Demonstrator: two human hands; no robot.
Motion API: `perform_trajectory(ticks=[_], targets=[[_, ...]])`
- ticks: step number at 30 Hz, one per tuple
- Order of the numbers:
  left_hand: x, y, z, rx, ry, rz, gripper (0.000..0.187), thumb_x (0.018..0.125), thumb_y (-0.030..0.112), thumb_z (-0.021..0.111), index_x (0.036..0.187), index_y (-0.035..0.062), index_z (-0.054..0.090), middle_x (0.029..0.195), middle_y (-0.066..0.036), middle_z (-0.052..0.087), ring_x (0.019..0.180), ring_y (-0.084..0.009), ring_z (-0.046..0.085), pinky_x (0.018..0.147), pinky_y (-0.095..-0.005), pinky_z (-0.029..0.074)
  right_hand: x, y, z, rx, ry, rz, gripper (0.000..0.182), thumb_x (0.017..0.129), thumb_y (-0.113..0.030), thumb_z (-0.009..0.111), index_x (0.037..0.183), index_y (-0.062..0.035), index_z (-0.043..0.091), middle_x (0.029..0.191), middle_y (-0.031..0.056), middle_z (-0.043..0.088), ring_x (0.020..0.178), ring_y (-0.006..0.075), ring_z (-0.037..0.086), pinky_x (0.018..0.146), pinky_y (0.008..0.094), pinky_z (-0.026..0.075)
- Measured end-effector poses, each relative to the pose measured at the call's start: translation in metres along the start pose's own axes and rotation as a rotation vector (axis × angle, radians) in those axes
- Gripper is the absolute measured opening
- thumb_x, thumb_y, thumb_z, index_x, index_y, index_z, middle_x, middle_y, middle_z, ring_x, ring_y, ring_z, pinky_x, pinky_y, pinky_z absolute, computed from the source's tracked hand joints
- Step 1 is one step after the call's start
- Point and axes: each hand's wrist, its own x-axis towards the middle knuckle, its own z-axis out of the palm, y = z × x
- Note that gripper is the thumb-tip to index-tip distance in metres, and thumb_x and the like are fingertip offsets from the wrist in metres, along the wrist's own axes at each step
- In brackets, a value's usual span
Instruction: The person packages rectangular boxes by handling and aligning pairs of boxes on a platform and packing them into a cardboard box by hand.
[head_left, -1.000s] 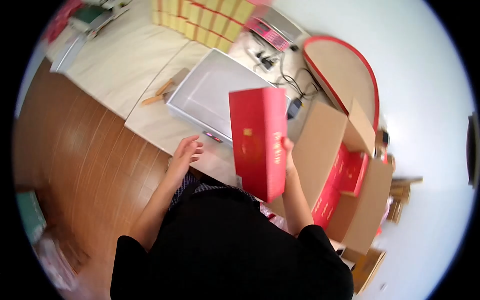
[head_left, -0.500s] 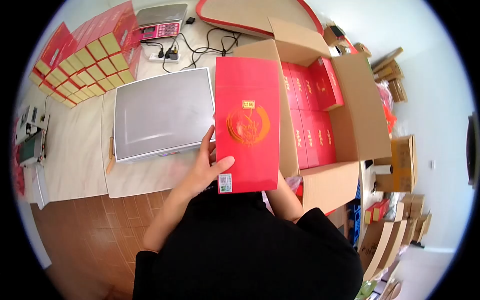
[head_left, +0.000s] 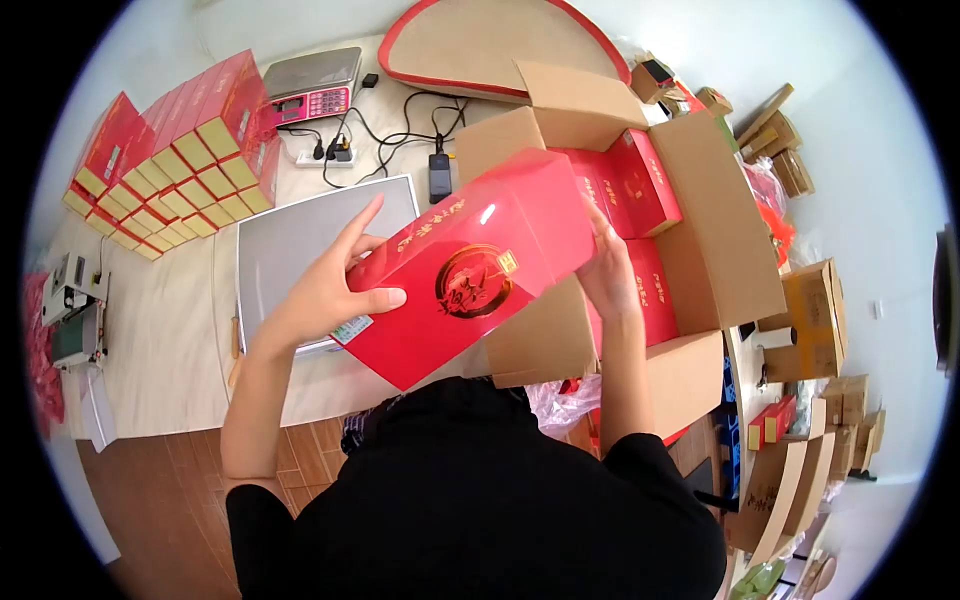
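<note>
Head view: an open cardboard carton (head_left: 720,240) of red boxes is seen on the bench (head_left: 160,330). Above it, a tilted red box (head_left: 470,270) is held between both hands: left hand (head_left: 330,290) fingers spread along one end, right hand (head_left: 610,270) clasped on the other.

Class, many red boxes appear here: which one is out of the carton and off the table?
The red box gripped between left hand and right hand; others sit packed in the carton or stacked.

A red box (head_left: 470,275) is held tilted between the left hand (head_left: 325,290) and right hand (head_left: 608,270), above a scale (head_left: 290,250) and an open carton (head_left: 700,230) on the tabletop (head_left: 160,330).
</note>
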Motion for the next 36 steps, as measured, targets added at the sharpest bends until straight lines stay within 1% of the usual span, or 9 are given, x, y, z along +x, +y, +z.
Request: perform_trajectory(ticks=[3, 7, 10, 12, 14, 18, 24, 31, 36], targets=[[0.008, 0.010, -0.016, 0.080, -0.209, -0.214, 0.100, 0.077, 0.031, 0.075, 0.149, 0.0013, 0.012, 0.125, -0.015, 0.052, 0.107, -0.0193, 0.055, 0.095, -0.0306, 0.041, 0.004, -0.024, 0.005, -0.428, -0.124, 0.025, 0.099, 0.072, -0.056, 0.070, 0.145, -0.0048, 0.027, 0.141, 0.0184, 0.040, 0.131, 0.0273, 0.038, 0.108, 0.0399, 0.030], [0.028, 0.007, -0.022, 0.060, -0.307, -0.271, 0.093, 0.081, 0.029, 0.070, 0.151, 0.0105, 0.012, 0.118, -0.011, 0.054, 0.093, -0.0129, 0.053, 0.087, -0.0252, 0.042, 0.023, -0.037, 0.019, -0.567, -0.367, 0.268, 0.089, 0.074, -0.039, 0.074, 0.143, -0.0033, 0.031, 0.130, 0.0144, 0.051, 0.123, 0.0227, 0.045, 0.105, 0.0349, 0.033], [0.037, 0.002, -0.032, 0.051, -0.371, -0.301, 0.082, 0.087, 0.037, 0.062, 0.151, 0.0139, 0.016, 0.119, -0.010, 0.056, 0.100, -0.0140, 0.057, 0.091, -0.0275, 0.042, 0.023, -0.019, 0.005, -0.367, -0.236, 0.259, 0.075, 0.076, -0.037, 0.071, 0.136, -0.0028, 0.041, 0.118, 0.0119, 0.057, 0.113, 0.0199, 0.052, 0.100, 0.0306, 0.038], [0.045, -0.003, -0.037, -0.432, -0.238, -0.389, 0.068, 0.094, 0.041, 0.052, 0.149, 0.0147, 0.022, 0.124, -0.012, 0.056, 0.111, -0.0162, 0.055, 0.096, -0.0316, 0.041, 0.016, -0.025, 0.003, -0.328, -0.182, 0.188, 0.067, 0.076, -0.037, 0.070, 0.129, -0.0033, 0.046, 0.114, 0.0104, 0.057, 0.109, 0.0189, 0.053, 0.097, 0.0305, 0.040], [0.050, -0.026, -0.044, -0.497, -0.248, -0.290, 0.058, 0.097, 0.042, 0.044, 0.146, 0.0139, 0.030, 0.128, -0.012, 0.056, 0.111, -0.0145, 0.055, 0.094, -0.0311, 0.042, 0.006, -0.037, -0.016, -0.252, 0.039, -0.019, 0.061, 0.077, -0.036, 0.069, 0.124, -0.0034, 0.049, 0.111, 0.0090, 0.057, 0.106, 0.0178, 0.054, 0.094, 0.0313, 0.043], [0.040, -0.086, -0.035, -0.619, 0.105, -0.231, 0.054, 0.098, 0.045, 0.039, 0.141, 0.0133, 0.038, 0.127, -0.008, 0.057, 0.105, -0.0163, 0.058, 0.092, -0.0324, 0.042, 0.004, -0.062, -0.082, -0.299, 0.439, -0.316, 0.045, 0.083, -0.024, 0.067, 0.119, -0.0022, 0.050, 0.108, 0.0090, 0.057, 0.100, 0.0181, 0.056, 0.089, 0.0316, 0.046], [-0.012, -0.157, -0.010, -0.834, 0.260, -0.345, 0.045, 0.099, 0.035, 0.039, 0.135, 0.0072, 0.043, 0.120, -0.009, 0.058, 0.104, -0.0164, 0.058, 0.084, -0.0316, 0.048, 0.048, -0.050, -0.164, -0.938, 0.856, -0.631, 0.052, 0.077, -0.024, 0.077, 0.114, 0.0001, 0.050, 0.106, 0.0110, 0.053, 0.099, 0.0186, 0.052, 0.087, 0.0339, 0.044], [-0.028, -0.150, -0.010, -0.789, 0.446, -0.385, 0.043, 0.099, 0.032, 0.039, 0.135, 0.0073, 0.042, 0.120, -0.008, 0.055, 0.105, -0.0179, 0.055, 0.085, -0.0314, 0.047, 0.126, 0.016, -0.227, -1.531, 1.016, -0.846, 0.048, 0.074, -0.026, 0.077, 0.107, -0.0039, 0.050, 0.117, 0.0193, 0.047, 0.108, 0.0371, 0.049, 0.089, 0.0424, 0.045], [-0.035, -0.158, -0.015, -0.820, 0.554, -0.441, 0.041, 0.099, 0.032, 0.039, 0.134, 0.0092, 0.043, 0.120, -0.007, 0.054, 0.105, -0.0168, 0.054, 0.086, -0.0316, 0.046, 0.118, 0.064, -0.283, -1.757, 1.157, -0.660, 0.057, 0.071, -0.034, 0.077, 0.113, -0.0043, 0.051, 0.124, 0.0208, 0.045, 0.119, 0.0378, 0.041, 0.102, 0.0481, 0.032]])
